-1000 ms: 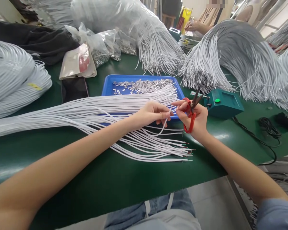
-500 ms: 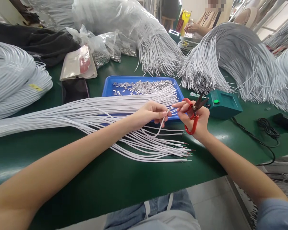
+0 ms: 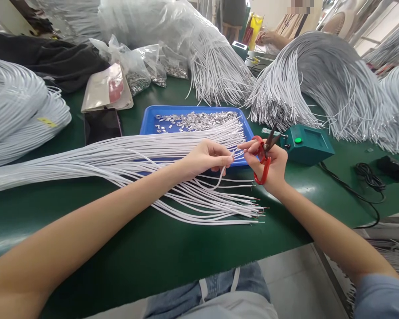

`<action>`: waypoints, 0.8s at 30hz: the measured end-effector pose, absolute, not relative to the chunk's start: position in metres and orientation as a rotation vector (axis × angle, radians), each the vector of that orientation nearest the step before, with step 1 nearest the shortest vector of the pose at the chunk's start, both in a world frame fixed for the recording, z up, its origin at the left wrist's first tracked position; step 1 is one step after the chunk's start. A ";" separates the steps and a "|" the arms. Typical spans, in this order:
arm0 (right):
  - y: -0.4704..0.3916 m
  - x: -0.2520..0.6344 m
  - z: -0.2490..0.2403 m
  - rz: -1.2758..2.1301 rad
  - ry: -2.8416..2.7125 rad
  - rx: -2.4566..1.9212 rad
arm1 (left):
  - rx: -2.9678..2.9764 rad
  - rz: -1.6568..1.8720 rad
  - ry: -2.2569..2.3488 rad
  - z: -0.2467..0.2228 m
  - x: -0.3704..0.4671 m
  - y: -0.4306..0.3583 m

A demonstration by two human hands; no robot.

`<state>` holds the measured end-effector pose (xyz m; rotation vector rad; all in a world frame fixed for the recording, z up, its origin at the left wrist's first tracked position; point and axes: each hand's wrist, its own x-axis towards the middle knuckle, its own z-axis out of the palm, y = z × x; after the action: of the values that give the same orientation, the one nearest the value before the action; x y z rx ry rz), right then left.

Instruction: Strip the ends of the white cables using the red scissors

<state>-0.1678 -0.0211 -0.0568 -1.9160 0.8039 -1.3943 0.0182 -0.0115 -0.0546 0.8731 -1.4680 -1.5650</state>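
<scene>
My left hand (image 3: 210, 157) pinches one white cable (image 3: 219, 177) close to its end, over the front rim of a blue tray (image 3: 196, 108). Red-handled scissors (image 3: 265, 155) hang on the fingers of my right hand (image 3: 275, 166), blades apart and pointing up and away. That hand's thumb and forefinger come close to the cable's end; whether they touch it I cannot tell. A bundle of white cables (image 3: 126, 148) lies across the tray. In front of it, a looser group (image 3: 213, 208) fans out, its tips showing thin coloured wires. Small metal pieces (image 3: 199, 120) lie in the tray.
A teal box with a green button (image 3: 306, 144) stands right of the tray, with a black cord (image 3: 349, 195). Thick cable bundles (image 3: 319, 71) line the back and a coil (image 3: 20, 110) sits left, near a phone (image 3: 102, 126). A co-worker's hand (image 3: 266, 37) shows behind.
The scissors have turned slightly in my right hand, their blades now steeper. My left hand still pinches the cable, whose bent part has shifted a little left.
</scene>
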 end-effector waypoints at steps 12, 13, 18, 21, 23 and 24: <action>-0.018 -0.168 -0.059 -1.392 0.759 -1.926 | 0.944 -1.550 -1.482 -0.054 0.017 -0.011; -0.018 -0.168 -0.060 -1.406 0.760 -1.934 | 0.947 -1.551 -1.476 -0.054 0.017 -0.011; -0.016 -0.167 -0.060 -1.491 0.739 -1.960 | 0.944 -1.545 -1.464 -0.055 0.017 -0.011; -0.015 -0.165 -0.060 -1.471 0.760 -1.895 | 0.896 -1.535 -1.507 -0.056 0.017 -0.012; -0.016 -0.164 -0.060 -1.433 0.801 -1.823 | 0.872 -1.523 -1.542 -0.057 0.017 -0.011; -0.016 -0.164 -0.060 -1.409 0.817 -1.788 | 0.869 -1.522 -1.552 -0.057 0.017 -0.011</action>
<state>-0.1641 -0.0159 -0.0600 -1.7878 0.8171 -1.4095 0.0170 -0.0111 -0.0568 0.8695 -1.5520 -1.5217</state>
